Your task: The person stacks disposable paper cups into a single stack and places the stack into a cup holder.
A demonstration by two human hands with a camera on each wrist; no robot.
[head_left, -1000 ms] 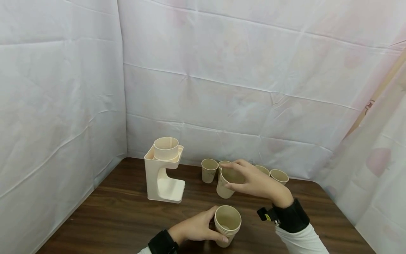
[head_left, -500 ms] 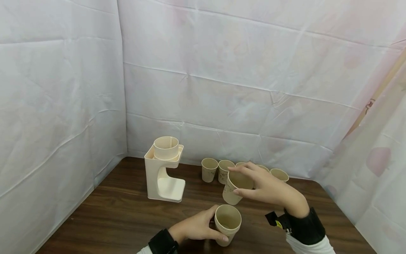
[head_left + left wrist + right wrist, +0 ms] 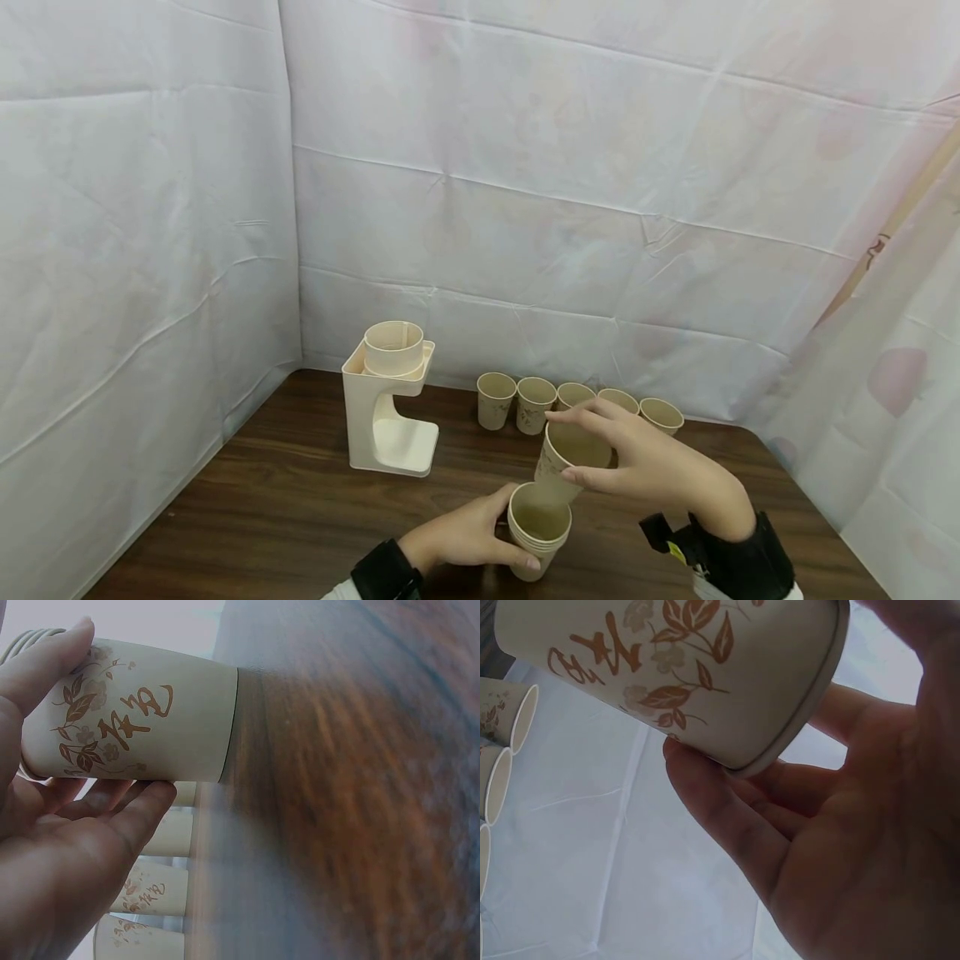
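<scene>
A stack of nested beige paper cups point(image 3: 542, 533) stands upright on the table near its front. My left hand point(image 3: 474, 532) grips the stack from the left, its thumb and fingers round the sides. Brown leaves and lettering decorate the outer paper cup point(image 3: 142, 712) in the left wrist view. My right hand point(image 3: 637, 454) holds a single paper cup point(image 3: 573, 454) near its rim, raised and tilted. The bottom of this cup overlaps the mouth of the stack in the head view. Fingers point(image 3: 705, 795) and thumb are on either side of it in the right wrist view.
Several matching paper cups point(image 3: 495, 402) stand in a row along the back of the table point(image 3: 270, 500). To the left is a cream-coloured stand point(image 3: 363, 425) with a round holder point(image 3: 393, 354) on top. White cloth point(image 3: 480, 208) hangs behind and at the sides.
My right hand has brought its paper cup from near the back row to the right and towards me, over the stack. The left hand and the stack have stayed put.
</scene>
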